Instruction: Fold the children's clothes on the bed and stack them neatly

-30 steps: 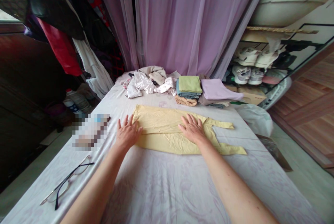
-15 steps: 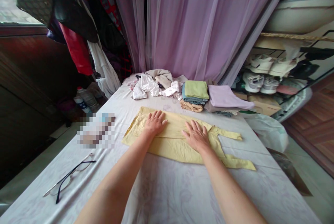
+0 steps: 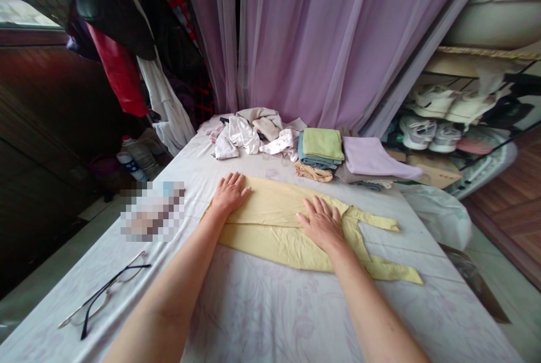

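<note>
A yellow garment (image 3: 270,199) with two long narrow ends lies flat across the pale patterned sheet (image 3: 262,306). The narrow ends point right, and creases show along its lower half. My left hand (image 3: 230,191) rests palm down on its left end, fingers stretched out. Toward the right, my right hand (image 3: 323,222) lies flat on the cloth with fingers spread, near where the narrow ends begin. Neither hand grips anything. Part of the garment's left edge is hidden under my left hand and forearm.
Behind the garment sit rumpled clothes (image 3: 249,134), a folded stack with a green piece (image 3: 322,144) on top, and folded lilac cloth (image 3: 372,157). Eyeglasses (image 3: 105,290) and a blurred-out object (image 3: 154,211) lie at left. A shoe rack (image 3: 443,120) stands right.
My left hand has slid left along the yellow garment to its left end, and the cloth there looks smoother. My right hand stays in nearly the same place. The view has shifted slightly.
</note>
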The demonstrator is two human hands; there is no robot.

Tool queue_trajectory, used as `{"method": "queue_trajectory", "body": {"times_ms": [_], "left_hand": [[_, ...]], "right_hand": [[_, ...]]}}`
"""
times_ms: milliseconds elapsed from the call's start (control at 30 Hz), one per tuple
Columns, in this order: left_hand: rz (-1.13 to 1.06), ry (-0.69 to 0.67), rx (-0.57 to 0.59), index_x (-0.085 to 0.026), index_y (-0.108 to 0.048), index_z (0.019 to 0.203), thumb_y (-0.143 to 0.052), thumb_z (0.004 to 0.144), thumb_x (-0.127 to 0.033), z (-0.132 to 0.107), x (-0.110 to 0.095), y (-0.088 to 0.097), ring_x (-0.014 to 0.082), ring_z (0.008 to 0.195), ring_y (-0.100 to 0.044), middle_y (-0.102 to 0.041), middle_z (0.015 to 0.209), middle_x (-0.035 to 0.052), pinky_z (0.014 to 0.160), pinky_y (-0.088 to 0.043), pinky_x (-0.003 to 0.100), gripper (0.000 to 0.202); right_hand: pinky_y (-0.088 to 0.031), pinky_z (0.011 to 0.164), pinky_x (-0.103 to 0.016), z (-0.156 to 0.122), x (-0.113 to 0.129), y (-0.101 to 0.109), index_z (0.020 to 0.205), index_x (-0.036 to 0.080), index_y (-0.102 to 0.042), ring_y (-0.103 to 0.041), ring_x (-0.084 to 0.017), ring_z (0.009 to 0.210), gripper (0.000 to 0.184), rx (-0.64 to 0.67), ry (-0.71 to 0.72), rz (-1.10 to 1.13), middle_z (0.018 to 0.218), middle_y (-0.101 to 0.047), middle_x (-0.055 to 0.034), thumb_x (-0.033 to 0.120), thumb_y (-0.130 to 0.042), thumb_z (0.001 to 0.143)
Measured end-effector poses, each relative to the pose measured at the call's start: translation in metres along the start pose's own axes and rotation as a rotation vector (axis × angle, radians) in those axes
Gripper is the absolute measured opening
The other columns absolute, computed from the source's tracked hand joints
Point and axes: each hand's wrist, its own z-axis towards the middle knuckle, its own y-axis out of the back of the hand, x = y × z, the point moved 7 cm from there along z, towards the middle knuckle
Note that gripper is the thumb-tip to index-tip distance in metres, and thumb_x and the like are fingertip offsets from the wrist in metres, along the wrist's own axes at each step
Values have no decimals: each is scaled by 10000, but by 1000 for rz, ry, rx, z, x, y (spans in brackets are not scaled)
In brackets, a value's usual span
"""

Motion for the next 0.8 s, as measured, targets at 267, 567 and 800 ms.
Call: {"method": "queue_trajectory", "body": {"times_ms": [267,567,800], "left_hand": [[50,7,8,-177,-434,1462,-301,986,-512,0,-2,2,297,1430,-335,-415,1543,116,1151,-283,502,598],[48,10,22,-176,-434,1464,-279,983,-527,3,1,-1,294,1436,-326,-408,1548,114,1155,-275,506,616],[33,16,27,-194,-437,1462,-293,982,-522,3,-1,1,294,1440,-320,-405,1551,108,1159,-273,516,599]], "right_hand": [[-142,1186,-547,5,118,17,1540,194,-306,-188,-262,1494,602,-45,220,274,1630,-223,-109,437,-320,990],[-93,1191,-527,-2,80,0,1545,195,-302,-135,-265,1506,669,24,140,184,1641,-170,-123,550,-298,977],[-128,1192,-482,-39,8,-10,1533,173,-336,-203,-263,1490,659,-46,10,79,1625,-222,-121,524,-327,975]]}}
